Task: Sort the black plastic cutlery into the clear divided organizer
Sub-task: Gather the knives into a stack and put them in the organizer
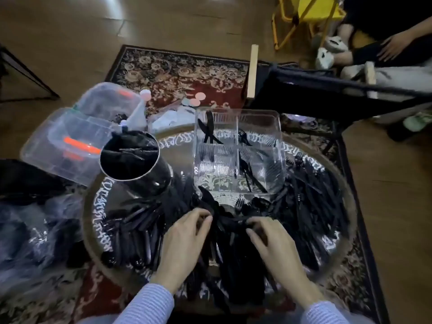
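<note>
Both hands work in the heap of black cutlery (311,220) on the round bench (343,190). The left hand (184,242) pinches a black knife (210,202) between thumb and fingertips; the right hand (273,244), just beside it, curls its grip round another black piece, too blurred to name. Beyond both hands stands the clear organizer (275,127), holding a few knives and forks. Left of it, past the left hand, a round tub (140,176) holds more cutlery.
</note>
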